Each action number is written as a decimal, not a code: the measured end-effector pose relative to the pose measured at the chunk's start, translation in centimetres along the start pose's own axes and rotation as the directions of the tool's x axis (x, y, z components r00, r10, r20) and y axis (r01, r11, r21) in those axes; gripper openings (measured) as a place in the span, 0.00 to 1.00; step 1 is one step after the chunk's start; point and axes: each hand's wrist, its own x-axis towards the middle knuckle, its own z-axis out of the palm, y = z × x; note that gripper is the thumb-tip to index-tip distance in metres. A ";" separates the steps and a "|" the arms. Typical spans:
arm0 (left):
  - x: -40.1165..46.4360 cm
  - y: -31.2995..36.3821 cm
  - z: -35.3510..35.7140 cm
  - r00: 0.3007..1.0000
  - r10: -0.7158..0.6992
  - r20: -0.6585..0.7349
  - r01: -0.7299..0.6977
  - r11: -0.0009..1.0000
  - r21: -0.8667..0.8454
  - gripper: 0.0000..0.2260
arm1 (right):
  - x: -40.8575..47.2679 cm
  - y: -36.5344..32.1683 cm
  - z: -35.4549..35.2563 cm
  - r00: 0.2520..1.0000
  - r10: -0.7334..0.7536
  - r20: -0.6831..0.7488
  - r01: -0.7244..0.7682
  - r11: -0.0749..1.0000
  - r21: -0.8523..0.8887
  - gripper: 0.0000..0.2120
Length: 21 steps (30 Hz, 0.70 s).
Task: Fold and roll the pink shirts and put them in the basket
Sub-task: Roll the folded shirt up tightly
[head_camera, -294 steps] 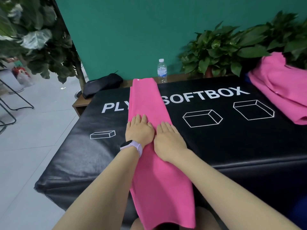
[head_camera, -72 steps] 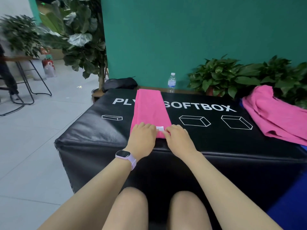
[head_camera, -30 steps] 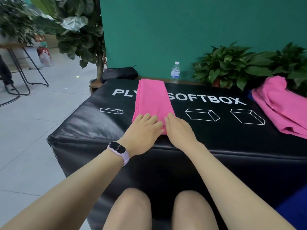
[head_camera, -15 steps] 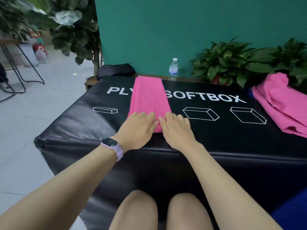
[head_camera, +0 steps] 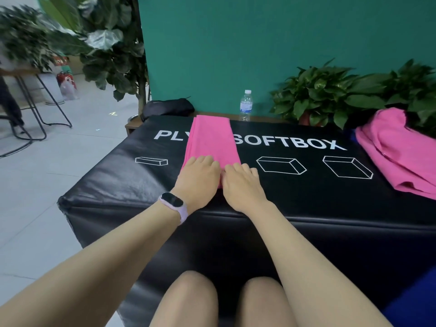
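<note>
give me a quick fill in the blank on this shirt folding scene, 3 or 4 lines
1. Both hands, the left hand and the right hand, rest on the near end of the folded pink shirt, which lies as a long narrow ____.
2. The smartwatch sits on the ____ wrist.
3. The water bottle stands in front of the ____ wall.
4. The pile of pink shirts lies at the ____ side of the black soft box.

Missing words: strip; left; green; right

Bright even indoor light, soft shadows; wide-angle edge distortion, slight blur.
</note>
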 end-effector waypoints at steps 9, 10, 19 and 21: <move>-3.4 0.5 0.3 0.980 -0.189 -0.064 0.175 0.967 -0.184 0.06 | 3.3 -0.2 0.3 0.990 0.108 0.086 -0.120 0.980 0.161 0.08; -3.2 0.5 0.3 0.982 -0.179 -0.055 0.167 0.970 -0.177 0.06 | 3.2 -0.2 0.3 0.990 0.114 0.088 -0.127 0.978 0.168 0.09; -1.1 -2.2 1.0 0.996 -0.071 -0.050 0.064 0.991 -0.117 0.12 | 0.4 -0.2 0.3 0.999 0.005 -0.033 -0.006 0.999 -0.034 0.19; -0.9 -2.6 1.9 0.996 -0.065 -0.057 0.061 0.995 -0.082 0.11 | 0.4 0.0 0.7 0.999 0.027 -0.018 -0.026 0.999 0.030 0.18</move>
